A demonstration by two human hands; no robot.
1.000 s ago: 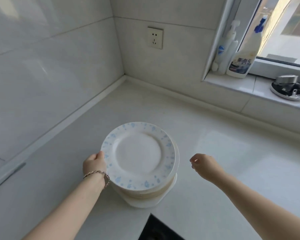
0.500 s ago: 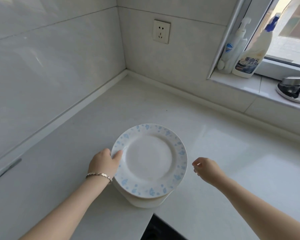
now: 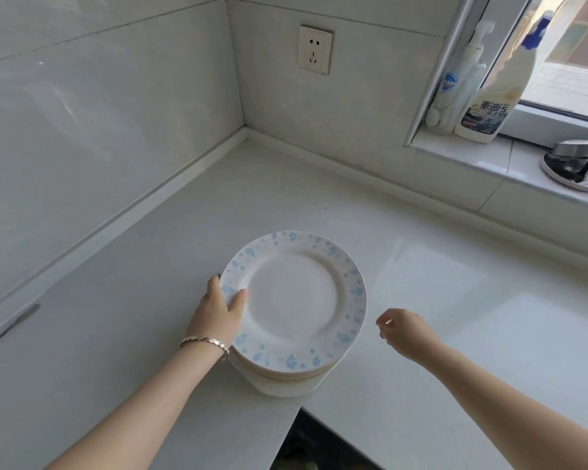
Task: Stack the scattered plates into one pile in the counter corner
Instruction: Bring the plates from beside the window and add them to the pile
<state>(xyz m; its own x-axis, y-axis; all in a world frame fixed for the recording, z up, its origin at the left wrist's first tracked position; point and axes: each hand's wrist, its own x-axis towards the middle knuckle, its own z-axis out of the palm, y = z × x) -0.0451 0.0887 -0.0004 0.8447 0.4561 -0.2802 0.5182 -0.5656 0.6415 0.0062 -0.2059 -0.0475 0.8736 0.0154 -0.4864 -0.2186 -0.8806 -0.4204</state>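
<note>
A pile of plates (image 3: 286,378) stands on the white counter near its front edge. Its top plate (image 3: 296,300) is white with a blue-speckled rim. My left hand (image 3: 219,310), with a bracelet on the wrist, grips the pile's left side, thumb lying on the top plate's rim. To the right of the pile, a small gap away, my right hand (image 3: 403,329) hovers with fingers loosely curled and nothing in it. The counter corner (image 3: 248,137) lies further back, beyond the pile.
A wall socket (image 3: 315,49) sits above the corner. On the window sill (image 3: 472,157) at the right stand two cleaning bottles (image 3: 489,96) and a small dish with metal parts (image 3: 574,167). A dark opening (image 3: 306,446) cuts into the counter's front edge below the pile.
My left thumb has come up onto the top plate's rim and the top plate now sits squarer on the pile. My right hand has stayed beside the pile.
</note>
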